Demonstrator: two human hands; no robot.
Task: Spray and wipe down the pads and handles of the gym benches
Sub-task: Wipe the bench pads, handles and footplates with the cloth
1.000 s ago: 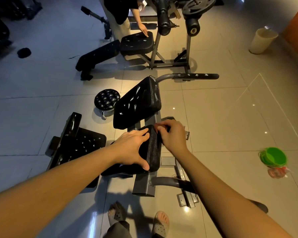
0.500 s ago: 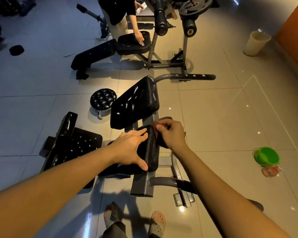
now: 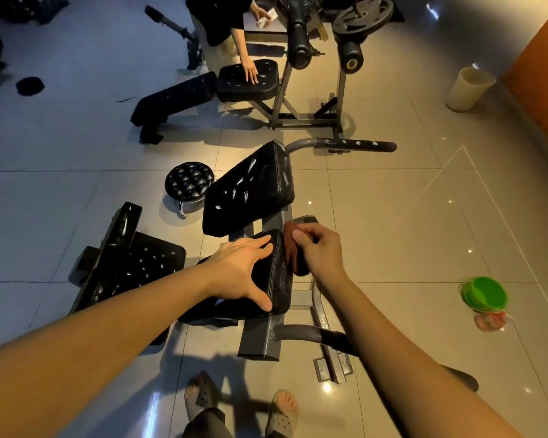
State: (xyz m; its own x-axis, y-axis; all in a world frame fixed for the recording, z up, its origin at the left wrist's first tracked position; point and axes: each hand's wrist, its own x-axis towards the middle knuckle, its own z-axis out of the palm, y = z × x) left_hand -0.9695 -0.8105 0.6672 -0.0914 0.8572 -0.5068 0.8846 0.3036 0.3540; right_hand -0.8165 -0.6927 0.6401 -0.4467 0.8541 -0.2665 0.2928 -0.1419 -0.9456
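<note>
At the right edge of the near pad (image 3: 280, 279) — long axis fore-aft — a cloth (image 3: 293, 257) was pinched by the R hand (image 3: 318, 248); L hand (image 3: 242, 271) was spread flat atop.

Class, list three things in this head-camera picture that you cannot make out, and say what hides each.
1. Head view: cloth in the right hand, mostly covered by its fingers.
2. Head view: near handle, its grip passes behind the right forearm.
3. Head view: white item held by the other person, too small to identify.
</note>
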